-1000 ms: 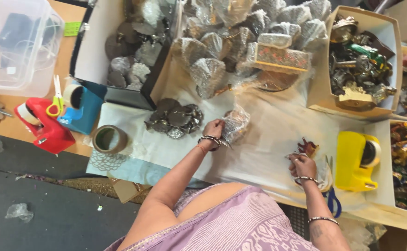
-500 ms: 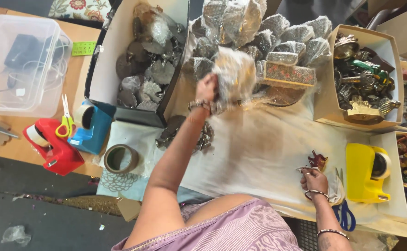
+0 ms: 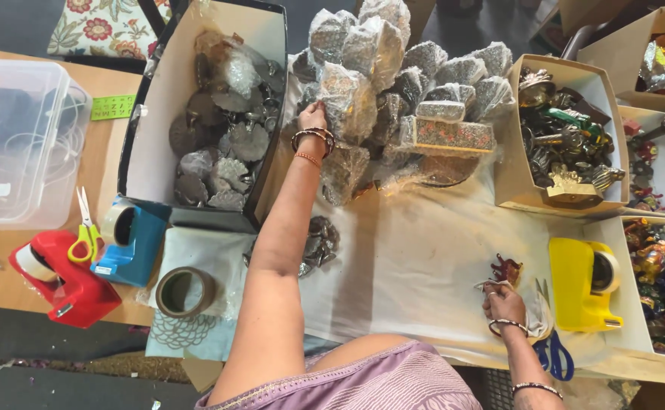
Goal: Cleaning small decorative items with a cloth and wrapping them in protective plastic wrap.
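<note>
While our left hand (image 3: 313, 120) is stretched up toward 12 o'clock, its fingers are closed on a plastic-wrapped silver piece (image 3: 350, 99) it's pressing into the heap of wrapped pieces (image 3: 439, 68). Our right hand (image 3: 504, 304) sits down at 4 o'clock on the white-covered surface (image 3: 416, 266), fingers curled loosely over a clear plastic sheet (image 3: 534, 319), touching it, with a little red figurine (image 3: 505, 269) just past the fingertips. Yellow tape dispenser (image 3: 579, 285) at 3 o'clock of that hand.

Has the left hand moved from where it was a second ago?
Yes. The left hand has gone up the table, away from the body: from beside the tape roll to the pile of wrapped packets, where its fingers now touch one.
</note>
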